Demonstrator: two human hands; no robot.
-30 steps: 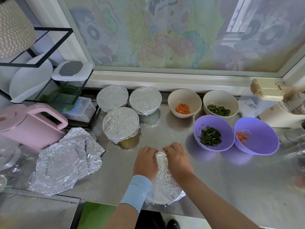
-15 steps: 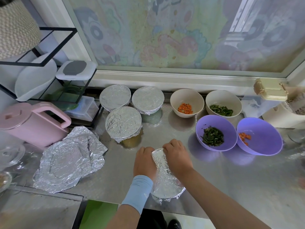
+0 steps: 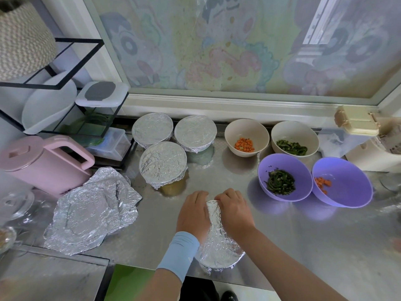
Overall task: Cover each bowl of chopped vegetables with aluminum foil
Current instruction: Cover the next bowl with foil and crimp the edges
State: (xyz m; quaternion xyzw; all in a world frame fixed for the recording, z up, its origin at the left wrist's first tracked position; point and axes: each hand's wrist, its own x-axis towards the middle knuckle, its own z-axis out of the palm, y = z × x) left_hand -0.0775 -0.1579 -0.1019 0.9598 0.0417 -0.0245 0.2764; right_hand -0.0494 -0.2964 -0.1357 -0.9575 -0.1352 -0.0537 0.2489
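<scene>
A wide window point(image 3: 217, 51) fills the far wall, its glass covered with a faded cartoon film. Below the sill runs a steel surface point(image 3: 303, 235), dull and lightly reflecting the bowls. At the left stands a black wire rack point(image 3: 65, 61) with a woven basket point(image 3: 21, 38) on top, a white plate point(image 3: 47, 103) leaning inside and a clear box with a white lid point(image 3: 102, 96) beside it. A pink jug point(image 3: 39, 161) sits in front of the rack, and just beside it lies a crumpled pile of foil sheets point(image 3: 93, 209).

Three covered bowls point(image 3: 162, 164) cluster near the rack, each capped in foil. To their right stand two beige bowls point(image 3: 245, 129), one with diced carrot, one with chopped greens, and nearer than those two purple bowls point(image 3: 347, 183), likewise greens and carrot, all four uncovered. A beige lidded container point(image 3: 355, 122) sits at the far right.

At the near edge of the surface is the near bowl point(image 3: 219, 263), with a foil sheet point(image 3: 217, 242) spread over its top. The left hand point(image 3: 193, 213), with a blue sleeve point(image 3: 180, 253) at the wrist, and the right hand point(image 3: 234, 211) lie on either side of it. Both sets of fingers point(image 3: 225, 196) are held close together and curled down over the far rim, pressing the foil sheet there
</scene>
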